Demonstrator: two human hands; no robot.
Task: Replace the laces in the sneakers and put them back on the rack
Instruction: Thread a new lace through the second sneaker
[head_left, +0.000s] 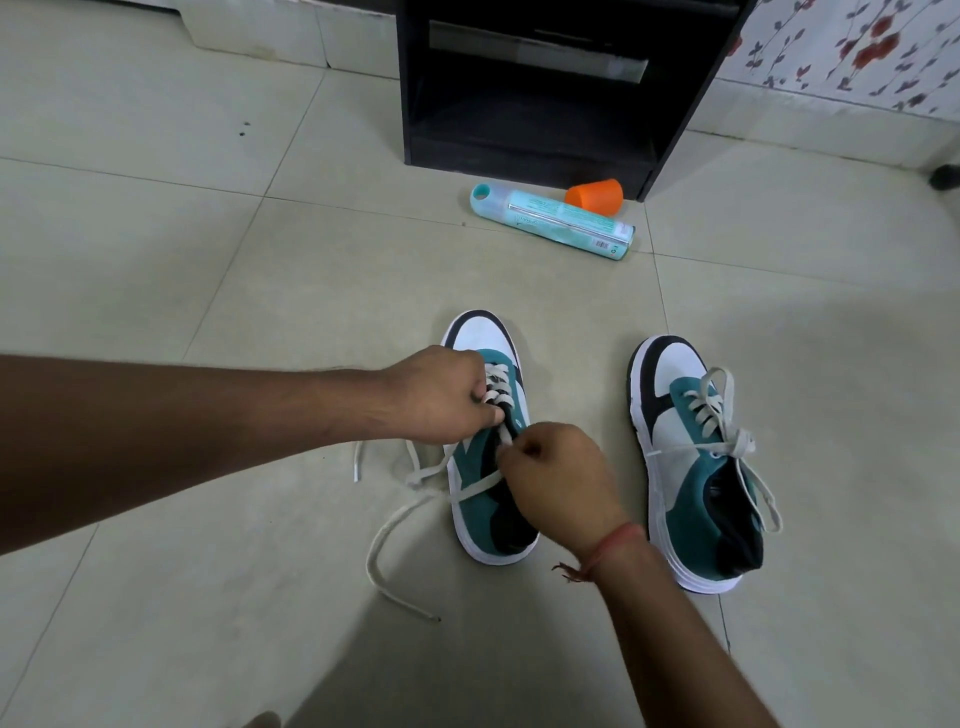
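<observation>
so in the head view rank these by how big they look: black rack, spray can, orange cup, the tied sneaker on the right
1. black rack
2. tied sneaker, though it lies nearer the camera than the can, so this placing is unsure
3. spray can
4. orange cup

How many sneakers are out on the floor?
2. One sneaker lies under both hands, its lace loose; the other sneaker sits to its right, lace tied. The black rack shows none.
</observation>
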